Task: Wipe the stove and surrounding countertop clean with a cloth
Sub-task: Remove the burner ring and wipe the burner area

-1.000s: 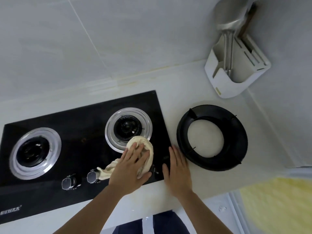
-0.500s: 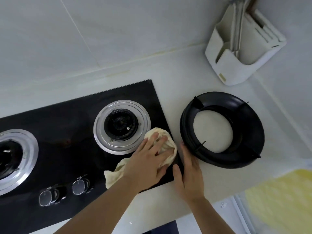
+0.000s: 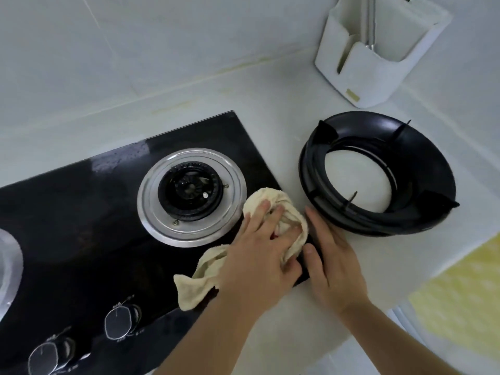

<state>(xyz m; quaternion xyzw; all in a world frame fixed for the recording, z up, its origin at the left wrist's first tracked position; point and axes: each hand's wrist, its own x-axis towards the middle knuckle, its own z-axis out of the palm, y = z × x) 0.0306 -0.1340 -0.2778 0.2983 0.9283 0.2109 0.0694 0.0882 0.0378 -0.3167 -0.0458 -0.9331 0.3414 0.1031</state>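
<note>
From the head view, the person leans over the black glass stove (image 3: 81, 226) set into the pale desk (image 3: 284, 125). The left hand (image 3: 259, 255) presses a bunched cream cloth (image 3: 273, 207) onto the stove's near right corner, just beside the steel ring of the right burner (image 3: 192, 196); its fingers lie spread and fairly straight over the wad, while a loose tail of cloth trails back toward the knobs (image 3: 121, 320). The right hand (image 3: 332, 269) rests flat on the desk at the stove's right edge, fingers straight and together, holding nothing, fingertips close to the lifted-off black pan support (image 3: 378, 174) (it sits on the desk, well clear of the burner). A white utensil holder (image 3: 378, 60) stands in the far corner.

I judge the glass is being wiped, at its right margin. The far glass shows a speckled film, and a yellowish line runs along the wall joint. The next stroke likely calls for firm flat pressure carried over the edge onto the desk, and shifting the pan support to reach beneath it.
</note>
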